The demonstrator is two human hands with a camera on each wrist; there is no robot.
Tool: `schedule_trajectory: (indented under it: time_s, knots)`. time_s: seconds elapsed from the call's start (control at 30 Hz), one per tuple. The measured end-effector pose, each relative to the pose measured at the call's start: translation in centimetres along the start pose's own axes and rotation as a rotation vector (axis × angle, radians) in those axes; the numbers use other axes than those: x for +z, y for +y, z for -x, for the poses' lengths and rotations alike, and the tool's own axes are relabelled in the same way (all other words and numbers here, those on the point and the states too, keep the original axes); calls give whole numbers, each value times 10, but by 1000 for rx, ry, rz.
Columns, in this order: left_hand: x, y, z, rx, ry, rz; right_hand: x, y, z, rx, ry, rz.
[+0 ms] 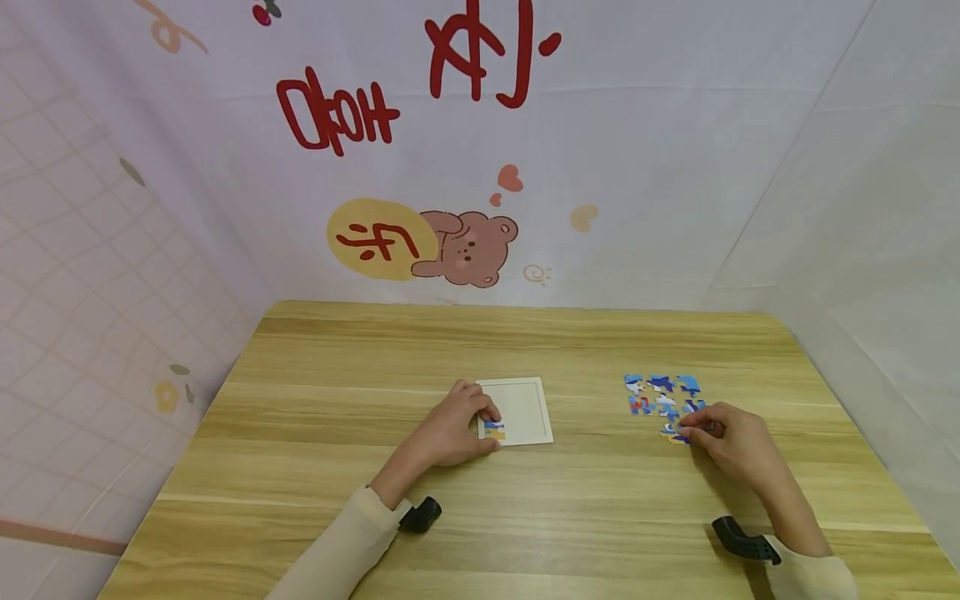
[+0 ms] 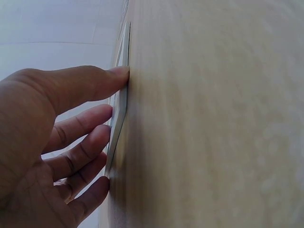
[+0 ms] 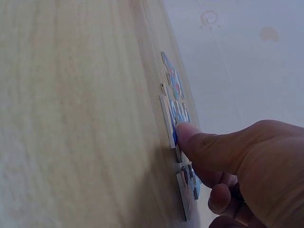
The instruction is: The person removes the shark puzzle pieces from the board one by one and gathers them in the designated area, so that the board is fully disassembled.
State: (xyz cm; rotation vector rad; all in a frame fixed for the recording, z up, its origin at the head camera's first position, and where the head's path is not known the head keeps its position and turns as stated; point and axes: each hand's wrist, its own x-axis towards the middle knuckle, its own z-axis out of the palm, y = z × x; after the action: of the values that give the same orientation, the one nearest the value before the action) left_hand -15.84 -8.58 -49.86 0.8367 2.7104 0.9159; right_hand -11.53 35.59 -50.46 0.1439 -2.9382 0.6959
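Note:
A square, pale puzzle tray (image 1: 525,412) lies flat on the table, with a blue-and-yellow puzzle piece (image 1: 494,432) in its near left corner. My left hand (image 1: 455,423) holds the tray at that corner, thumb at the near edge and fingers bent over the left side. In the left wrist view, the thumb and fingertips meet the rim of the tray (image 2: 118,107). To the right, my right hand (image 1: 738,442) pinches a jigsaw piece (image 1: 681,430) between thumb and index finger, at the near side of the loose pieces (image 1: 663,400). Its fingers partly hide that piece.
The loose pieces, several in loose rows, show blue, white and red sea pictures. Beneath everything is a wood-grain table (image 1: 585,517), with a printed white wall cloth (image 1: 637,167) along its far edge. A black camera mount (image 1: 742,540) sticks out by the right wrist, another (image 1: 422,515) by the left.

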Motion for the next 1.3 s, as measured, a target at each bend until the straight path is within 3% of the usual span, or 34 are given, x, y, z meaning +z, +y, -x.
schedule_trajectory:
  time_s: [0.7, 1.07, 1.3]
  knots:
    - [-4, 0, -2, 1, -10, 4, -8, -11, -4, -22, 3, -43]
    - [-5, 0, -2, 15, -18, -17, 13, -48, -12, -192, 72, -63]
    - [-7, 1, -1, 12, -30, -28, 30, -75, -23, -278, 48, -124]
